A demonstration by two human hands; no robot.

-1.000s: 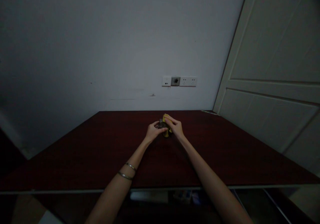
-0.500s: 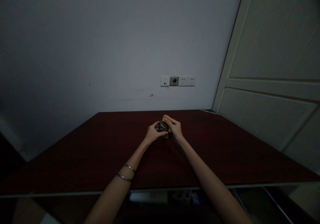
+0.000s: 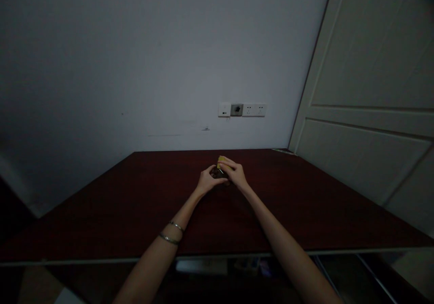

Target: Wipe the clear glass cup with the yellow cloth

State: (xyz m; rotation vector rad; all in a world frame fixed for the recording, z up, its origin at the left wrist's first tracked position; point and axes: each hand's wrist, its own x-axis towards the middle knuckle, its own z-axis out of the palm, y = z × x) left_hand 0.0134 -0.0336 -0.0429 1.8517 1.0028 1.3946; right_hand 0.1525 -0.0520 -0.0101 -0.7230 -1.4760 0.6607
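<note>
Near the middle of the tabletop, my left hand (image 3: pixel 205 182) curves around a dark, shiny, see-through glass (image 3: pixel 219 174), thumb along its near side and fingers at its left. The glass's full shape is hidden by my hands. My right hand (image 3: pixel 237 175) pinches a small yellow sponge (image 3: pixel 223 160) from the right. The sponge is at the upper far side of the glass and seems to touch it. Two silver bracelets (image 3: pixel 169 238) ring my left forearm.
The dark red table (image 3: pixel 101 218) reaches back to a pale wall (image 3: pixel 152 60). Sockets and a switch panel (image 3: pixel 242 109) sit low on this wall. A white panelled door (image 3: pixel 369 82) stands at the right. Blurred items show beneath the table's front edge.
My right hand has shifted slightly left with the yellow sponge, from the glass's right side toward its upper far side. My left hand stays nearly in place around the glass.
</note>
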